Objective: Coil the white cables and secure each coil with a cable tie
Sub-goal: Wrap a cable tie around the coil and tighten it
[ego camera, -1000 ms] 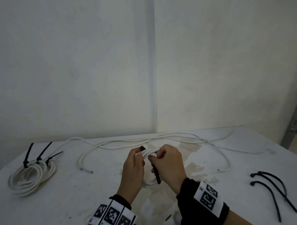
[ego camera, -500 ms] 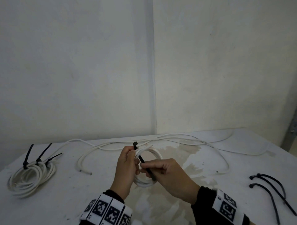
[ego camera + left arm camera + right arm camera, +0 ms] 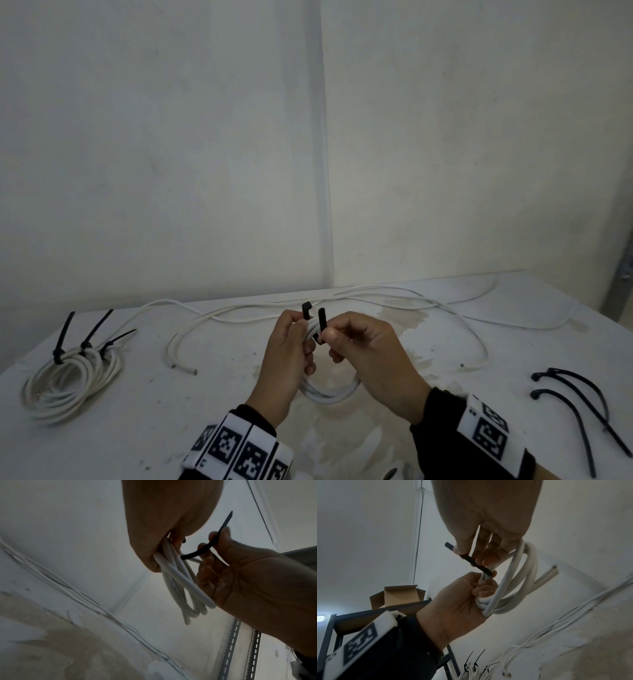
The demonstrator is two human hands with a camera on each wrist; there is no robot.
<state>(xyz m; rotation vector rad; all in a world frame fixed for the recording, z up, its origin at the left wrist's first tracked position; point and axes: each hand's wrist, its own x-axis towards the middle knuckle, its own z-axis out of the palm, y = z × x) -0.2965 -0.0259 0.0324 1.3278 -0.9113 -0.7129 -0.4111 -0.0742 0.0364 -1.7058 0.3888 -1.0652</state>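
White cable, wound into a small coil, hangs between our two hands above the stained white table. We grip the top of the coil in our left hand, fingers curled round the bunched strands, and the left wrist view shows the loops drooping below that fist. Our right hand pinches a black cable tie between thumb and forefinger, just beside the left fingers; the tie bends around the gathered strands, with one black end standing up by our left fingertips and the other by our right. From the right wrist view the tie runs from our right fingertips down to the left hand's grip. At the table's left edge lies a finished bundle of coiled cables with three black ties sticking up from it. Loose white cables trail along the far side of the table, near the wall. To the right, well apart from our hands, lie spare black cable ties.
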